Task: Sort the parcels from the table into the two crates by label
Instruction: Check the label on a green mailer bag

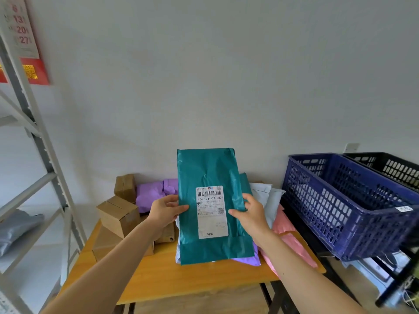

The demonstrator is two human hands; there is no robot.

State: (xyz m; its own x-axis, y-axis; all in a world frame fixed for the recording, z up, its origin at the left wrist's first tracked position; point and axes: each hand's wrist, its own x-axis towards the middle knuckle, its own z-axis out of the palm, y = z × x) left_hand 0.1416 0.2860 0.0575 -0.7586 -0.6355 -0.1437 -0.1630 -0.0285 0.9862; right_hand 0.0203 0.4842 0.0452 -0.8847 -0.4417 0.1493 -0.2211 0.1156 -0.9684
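A teal plastic parcel (208,171) with a white shipping label (212,211) stands upright above the wooden table (181,277), label facing me. My left hand (166,209) grips its left edge and my right hand (249,211) grips its right edge, thumbs on the front. Under and behind it lie more parcels: purple (152,196), white (265,198), pink (288,232) and cardboard boxes (118,214). A blue crate (340,200) sits to the right, with a black crate (390,166) behind it.
A grey metal shelving unit (38,141) stands at the left with a grey bag (15,227) on a shelf. A wall calendar (22,35) hangs at top left. The crates rest on a black rack (394,279) beside the table.
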